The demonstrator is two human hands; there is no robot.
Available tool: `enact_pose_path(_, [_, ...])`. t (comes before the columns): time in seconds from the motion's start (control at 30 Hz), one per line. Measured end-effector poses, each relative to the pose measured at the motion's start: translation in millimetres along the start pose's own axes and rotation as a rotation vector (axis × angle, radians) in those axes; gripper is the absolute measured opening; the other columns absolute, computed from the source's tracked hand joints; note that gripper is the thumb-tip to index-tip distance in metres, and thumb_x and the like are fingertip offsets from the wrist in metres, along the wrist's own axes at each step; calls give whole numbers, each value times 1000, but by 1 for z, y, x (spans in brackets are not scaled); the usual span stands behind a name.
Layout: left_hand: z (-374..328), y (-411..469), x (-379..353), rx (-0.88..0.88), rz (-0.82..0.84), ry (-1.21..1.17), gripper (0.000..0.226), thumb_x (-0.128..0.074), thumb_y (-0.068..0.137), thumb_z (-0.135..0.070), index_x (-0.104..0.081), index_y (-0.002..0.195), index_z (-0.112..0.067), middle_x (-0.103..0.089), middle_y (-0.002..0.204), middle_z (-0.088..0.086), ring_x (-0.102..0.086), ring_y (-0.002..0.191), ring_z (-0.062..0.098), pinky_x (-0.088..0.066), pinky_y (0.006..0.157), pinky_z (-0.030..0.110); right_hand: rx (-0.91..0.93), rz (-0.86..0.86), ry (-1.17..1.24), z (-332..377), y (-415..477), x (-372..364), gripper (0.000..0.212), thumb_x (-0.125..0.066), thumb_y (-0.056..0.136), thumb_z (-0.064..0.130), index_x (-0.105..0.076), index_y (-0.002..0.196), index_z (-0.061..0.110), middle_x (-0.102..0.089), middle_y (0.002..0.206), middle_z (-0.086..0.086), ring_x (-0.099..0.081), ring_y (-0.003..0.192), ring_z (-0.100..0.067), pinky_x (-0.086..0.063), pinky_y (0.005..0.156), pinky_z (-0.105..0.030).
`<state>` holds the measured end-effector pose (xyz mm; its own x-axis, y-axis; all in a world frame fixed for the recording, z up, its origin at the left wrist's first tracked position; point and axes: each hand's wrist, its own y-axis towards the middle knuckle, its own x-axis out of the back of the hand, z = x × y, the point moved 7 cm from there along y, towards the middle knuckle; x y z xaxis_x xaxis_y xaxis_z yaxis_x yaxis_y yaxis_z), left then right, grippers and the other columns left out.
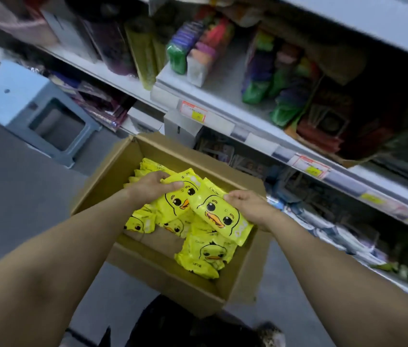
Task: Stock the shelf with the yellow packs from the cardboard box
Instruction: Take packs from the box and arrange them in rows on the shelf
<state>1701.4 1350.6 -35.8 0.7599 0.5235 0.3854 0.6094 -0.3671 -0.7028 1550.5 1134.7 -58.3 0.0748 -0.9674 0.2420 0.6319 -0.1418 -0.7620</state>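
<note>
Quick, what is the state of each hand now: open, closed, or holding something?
Left hand: closed, gripping the far yellow pack.
Right hand: closed, gripping the near yellow pack.

Head camera looks down, close above box (160,279).

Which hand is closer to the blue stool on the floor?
Left. The left hand grips a yellow pack on the side of the cardboard box facing the stool; the right hand grips a second yellow pack, nearer the shelf.
</note>
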Motion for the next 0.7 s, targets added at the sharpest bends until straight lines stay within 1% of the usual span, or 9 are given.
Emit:
enact_pose_path(0.07, [-28,-24,-26,-5,50,-72,53,-72,86,-40,-48,130,-24,-49,122,-5,-44,118,19,-32,91,28,38,-6,77,-15,-26,30,63,-64,57,88,-75,95,39,-72,116,6,-64,115,-20,-43,110,-48])
enact_pose_path(0.13, [-58,-47,-54,-12,40,-63,77,-80,76,-43,-45,141,-18,-47,141,1,-43,129,23,-34,99,35,42,6,162,-25,-64,58,72,-74,53,82,-76,96,24,-77,104,-2,-72,101,-24,-53,98,-46])
enact_pose_path(0.17, [-71,-56,-69,-18,42,-92,73,-81,73,-43,-50,135,-20,-50,137,0,-44,126,22,-34,100,36,51,20,183,-27,-86,70,70,-77,56,76,-75,98,19,-78,99,-4,-74,94,-24,-57,91,-44])
enact_pose_path(0.23, [-101,-77,-99,-63,53,-111,48,-83,71,-42,-63,111,-24,-62,117,-5,-53,114,19,-35,100,35,64,34,211,-39,-127,97,54,-80,67,56,-72,100,14,-78,93,-8,-75,84,-22,-61,81,-41])
enact_pose_path(0.3, [-133,-97,-131,-138,59,-86,41,-85,68,-41,-70,102,-25,-72,106,-3,-64,106,19,-44,99,37,88,34,203,-60,-159,127,52,-83,64,44,-71,101,9,-77,95,-12,-75,83,-24,-59,86,-44])
enact_pose_path(0.4, [-185,-128,-174,-238,39,-82,32,-82,77,-26,-69,106,-22,-76,98,3,-71,91,21,-53,75,30,146,3,121,-85,-211,177,68,-91,50,52,-73,102,12,-77,97,-10,-75,89,-29,-53,93,-48])
enact_pose_path(0.47, [-224,-147,-199,-296,46,-74,37,-81,78,-21,-67,112,-19,-76,96,5,-73,84,23,-57,69,31,184,-46,130,-100,-248,215,70,-92,48,50,-73,103,11,-77,96,-10,-75,84,-27,-56,88,-46])
enact_pose_path(0.6, [-310,-190,-238,-435,58,13,39,-80,78,-12,-62,112,-10,-74,96,12,-72,79,25,-59,70,38,302,-148,188,-109,-328,297,47,-83,65,33,-73,105,10,-76,100,-15,-72,80,-26,-60,78,-40])
enact_pose_path(0.7, [-377,-226,-263,-505,110,81,36,-79,80,-12,-60,111,-9,-73,101,16,-72,88,31,-58,80,45,418,-240,240,-107,-378,357,41,-81,68,32,-73,103,13,-75,102,-16,-73,85,-29,-59,77,-40])
